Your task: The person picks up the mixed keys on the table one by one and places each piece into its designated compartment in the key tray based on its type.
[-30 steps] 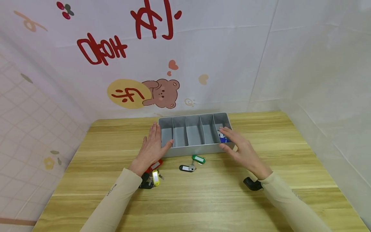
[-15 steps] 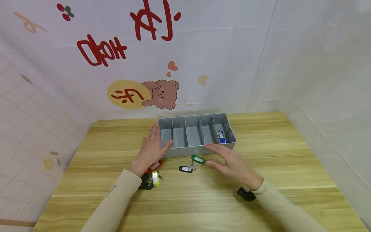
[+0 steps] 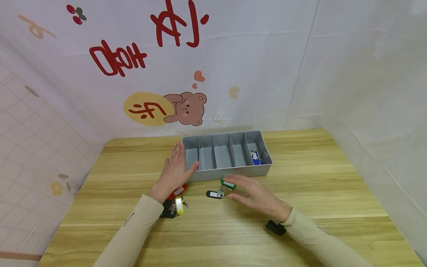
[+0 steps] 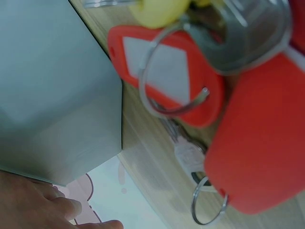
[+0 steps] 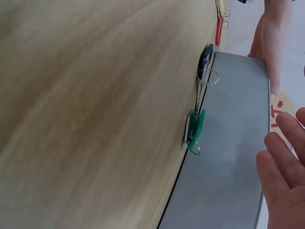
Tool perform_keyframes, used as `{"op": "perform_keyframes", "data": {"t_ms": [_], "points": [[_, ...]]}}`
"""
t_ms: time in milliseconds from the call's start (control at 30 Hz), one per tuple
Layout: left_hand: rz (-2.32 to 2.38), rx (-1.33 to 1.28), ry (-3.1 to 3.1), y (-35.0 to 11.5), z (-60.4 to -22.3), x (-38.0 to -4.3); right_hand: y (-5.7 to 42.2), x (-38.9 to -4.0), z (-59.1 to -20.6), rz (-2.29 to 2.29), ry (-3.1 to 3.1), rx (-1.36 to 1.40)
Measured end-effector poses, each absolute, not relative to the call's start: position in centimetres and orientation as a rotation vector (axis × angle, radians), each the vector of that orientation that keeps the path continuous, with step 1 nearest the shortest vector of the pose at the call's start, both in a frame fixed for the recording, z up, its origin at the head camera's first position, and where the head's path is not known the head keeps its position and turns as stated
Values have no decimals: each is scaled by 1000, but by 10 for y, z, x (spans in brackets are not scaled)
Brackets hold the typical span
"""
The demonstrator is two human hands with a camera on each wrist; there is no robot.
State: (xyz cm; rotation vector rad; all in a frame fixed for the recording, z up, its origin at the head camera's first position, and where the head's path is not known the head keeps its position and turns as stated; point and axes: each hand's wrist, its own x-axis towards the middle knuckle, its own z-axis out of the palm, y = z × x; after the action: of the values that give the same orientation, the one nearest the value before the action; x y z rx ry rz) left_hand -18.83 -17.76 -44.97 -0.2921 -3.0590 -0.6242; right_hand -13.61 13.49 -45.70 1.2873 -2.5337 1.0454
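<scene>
A grey tray with several compartments stands before me, with blue-and-white pieces in its rightmost compartment. My left hand rests at the tray's left end, fingers straight and thumb over the front rim. Over the green key tag hovers my right hand, its thumb and fingers apart and relaxed. A black key tag with a key lies just left of the green one. Beneath my left wrist are a red key tag, a second red tag and a yellow tag.
The wooden table runs back to a white printed wall sheet. A dark object is at my right wrist. Another black object shows beside my left sleeve.
My right hand has moved left and toward me, from over the rightmost compartment to the green key tag. My left hand has stayed at the tray's left end.
</scene>
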Motion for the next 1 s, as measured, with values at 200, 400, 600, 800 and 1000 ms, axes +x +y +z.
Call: {"op": "perform_keyframes", "data": {"t_ms": [200, 400, 600, 800, 1000], "points": [[-622, -296, -3057, -178, -451, -189, 128, -138, -462, 1034, -2556, 1316], [-639, -293, -3069, -179, -450, -189, 121, -142, -469, 970, -2619, 1311], [-633, -298, -3066, -178, -450, -189, 116, -144, -470, 933, -2739, 1270], [-628, -294, -3078, -178, -449, -189, 113, -146, -472, 928, -2784, 1261], [-626, -294, -3079, -178, -448, -189, 111, -149, -477, 937, -2763, 1287]]}}
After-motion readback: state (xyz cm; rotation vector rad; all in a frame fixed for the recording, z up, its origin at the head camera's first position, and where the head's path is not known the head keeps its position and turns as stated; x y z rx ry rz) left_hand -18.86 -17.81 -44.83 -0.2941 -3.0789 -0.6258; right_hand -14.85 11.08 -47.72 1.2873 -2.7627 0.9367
